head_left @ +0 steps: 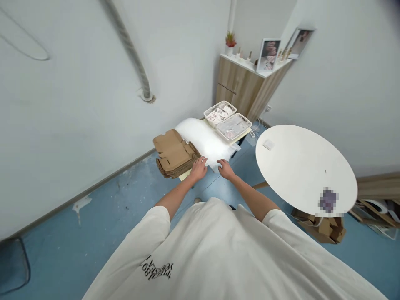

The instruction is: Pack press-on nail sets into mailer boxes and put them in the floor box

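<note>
My left hand (pixel 199 168) is open, its fingers reaching forward at the right edge of a stack of flattened brown cardboard boxes (pixel 172 151). Whether it touches the boxes I cannot tell. Across a small gap, my right hand (pixel 225 169) is open too, with fingers bent inward and nothing visible in them. Both are at the near edge of a bulging pile of white, soft-looking packing sheets (pixel 203 139). Beyond the pile sit two white plastic baskets; one basket (pixel 207 111) holds small printed packets, the other basket (pixel 250 126) clear plastic bags.
A white oval table (pixel 300 162) stands to the right, bearing a small white item (pixel 268 144) and a blurred-out patch. Under it is an open carton (pixel 328 231). A wooden cabinet (pixel 240 85) fills the corner, and a dark-framed chair (pixel 26 258) is at lower left.
</note>
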The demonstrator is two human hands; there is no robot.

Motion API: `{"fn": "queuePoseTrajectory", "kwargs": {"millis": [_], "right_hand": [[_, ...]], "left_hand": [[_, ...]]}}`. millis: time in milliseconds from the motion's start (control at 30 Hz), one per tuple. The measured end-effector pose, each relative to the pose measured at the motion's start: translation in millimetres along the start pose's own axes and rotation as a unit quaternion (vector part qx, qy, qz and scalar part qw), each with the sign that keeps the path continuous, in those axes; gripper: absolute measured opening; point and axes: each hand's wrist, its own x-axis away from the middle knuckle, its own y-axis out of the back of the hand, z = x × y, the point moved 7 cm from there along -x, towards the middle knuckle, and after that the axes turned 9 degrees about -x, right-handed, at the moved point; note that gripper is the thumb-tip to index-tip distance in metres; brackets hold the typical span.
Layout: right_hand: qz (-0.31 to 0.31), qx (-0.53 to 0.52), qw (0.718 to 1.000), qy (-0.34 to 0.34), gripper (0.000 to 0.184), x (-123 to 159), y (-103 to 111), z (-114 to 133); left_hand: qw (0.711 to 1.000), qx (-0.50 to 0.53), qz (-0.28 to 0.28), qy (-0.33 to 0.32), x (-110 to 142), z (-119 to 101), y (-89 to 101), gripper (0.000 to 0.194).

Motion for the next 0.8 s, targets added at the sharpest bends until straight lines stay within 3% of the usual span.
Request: {"fn": "queuePoseTrajectory", "kwargs": {"millis": [167, 300, 400, 567, 800], "right_hand": [[0.011, 0.043, 0.995, 0.092, 0.055, -39.3, -48.9, 82.7], [0.050, 0.089, 0.976, 0.195, 0.054, -60.3, -80.7, 147.3], [0.104, 0.130, 0.956, 0.242, 0.053, -73.1, -105.4, 177.6], [0.161, 0.185, 0.943, 0.226, 0.047, -92.5, -135.5, 184.8], [0.148, 0.219, 0.953, 0.145, 0.050, -107.5, -135.9, 163.7]], "left_hand": [[0.997, 0.003, -0.034, 0.065, 26.0, 87.4, 18.2, 0.050], [0.994, -0.026, 0.007, 0.106, 40.9, 145.2, 15.2, 0.058], [0.991, -0.047, 0.041, 0.117, 50.7, 173.2, 8.1, 0.061], [0.985, -0.040, 0.063, 0.154, 65.0, 198.0, -1.6, 0.057], [0.985, 0.006, 0.069, 0.159, 70.1, 212.2, -8.6, 0.057]]}}
